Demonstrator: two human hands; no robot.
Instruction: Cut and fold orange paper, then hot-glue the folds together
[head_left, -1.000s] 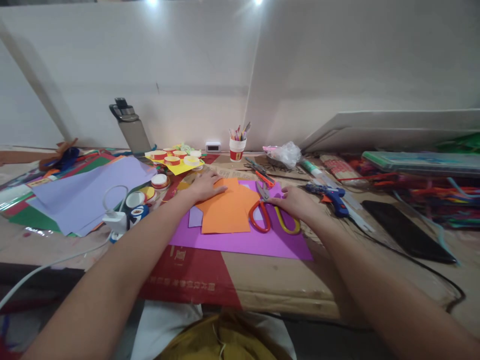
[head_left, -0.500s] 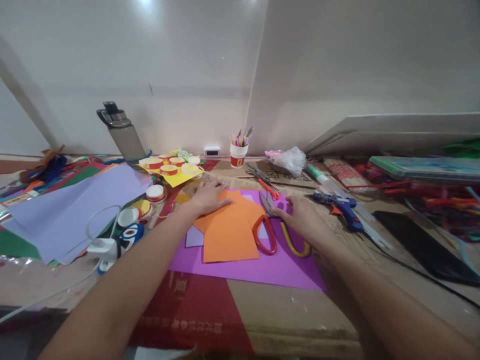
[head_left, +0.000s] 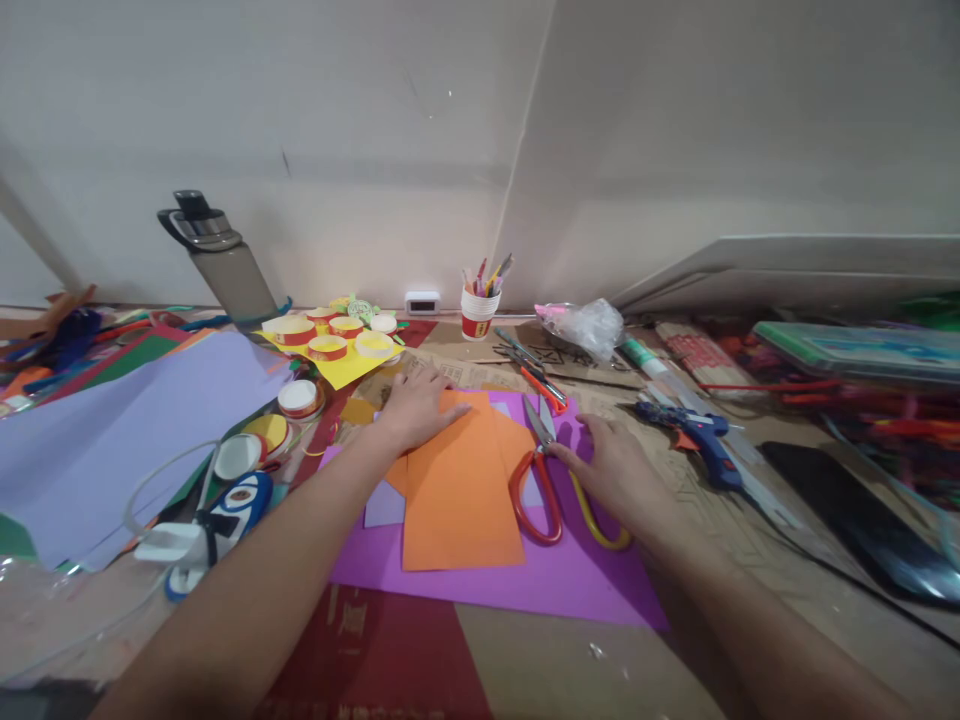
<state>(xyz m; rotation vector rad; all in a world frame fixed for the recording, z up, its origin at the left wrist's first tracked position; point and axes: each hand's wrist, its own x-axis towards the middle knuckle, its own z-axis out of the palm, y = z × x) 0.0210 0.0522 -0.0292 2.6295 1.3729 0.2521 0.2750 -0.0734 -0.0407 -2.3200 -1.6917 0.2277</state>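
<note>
My left hand point(head_left: 420, 410) lies flat with its fingers spread over the upper left of an orange paper piece point(head_left: 461, 500). Other orange pieces and a light purple paper point(head_left: 384, 507) show partly from under it. All of these rest on a larger purple sheet point(head_left: 585, 595). Scissors point(head_left: 541, 432), one handle red and the other yellow, lie on the sheet's right part with blades slightly apart. My right hand point(head_left: 619, 465) is beside them, its thumb at the pivot and its fingers stretched toward the sheet's right edge, not wrapped round anything.
To the right are a blue glue gun point(head_left: 701, 440) with its cord and a black phone point(head_left: 855, 515). A pen cup point(head_left: 478, 315) and a utility knife point(head_left: 544, 388) stand or lie behind. Leftward are a bottle point(head_left: 232, 275), paper rings on a yellow sheet point(head_left: 341, 370), tape rolls and purple paper point(head_left: 150, 440).
The camera view has tilted down and come closer, so the table things appear lower and larger. Both hands keep their places on the paper and beside the scissors.
</note>
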